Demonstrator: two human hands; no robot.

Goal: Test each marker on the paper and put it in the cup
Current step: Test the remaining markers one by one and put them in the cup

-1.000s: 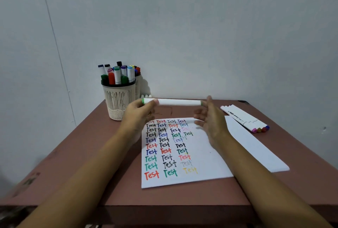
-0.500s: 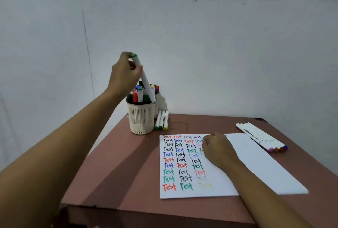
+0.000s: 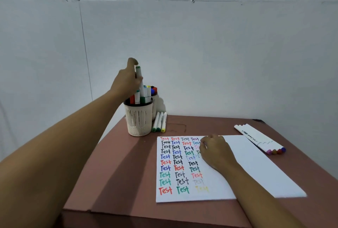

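A cream mesh cup (image 3: pixel 139 119) stands at the table's back left, filled with several capped markers. My left hand (image 3: pixel 126 83) is above it and grips a white marker with a green cap (image 3: pixel 139 76), held nearly upright with its lower end down among the markers in the cup; my index finger is lifted off it. The white paper (image 3: pixel 247 163) lies in the middle of the table, covered on its left half with rows of the word "Test" in many colours. My right hand (image 3: pixel 215 152) rests on the paper with loosely curled fingers and holds nothing.
Three markers (image 3: pixel 160 121) lie side by side just right of the cup. Several more markers (image 3: pixel 259 139) lie in a row near the table's right edge. A second cup (image 3: pixel 154 107) stands behind the first. The wall is close behind the brown table (image 3: pixel 113 173).
Both hands held the green marker level over the paper. My left hand then carried it up to the cup and has now stood it more upright, lower in. My right hand settled on the paper.
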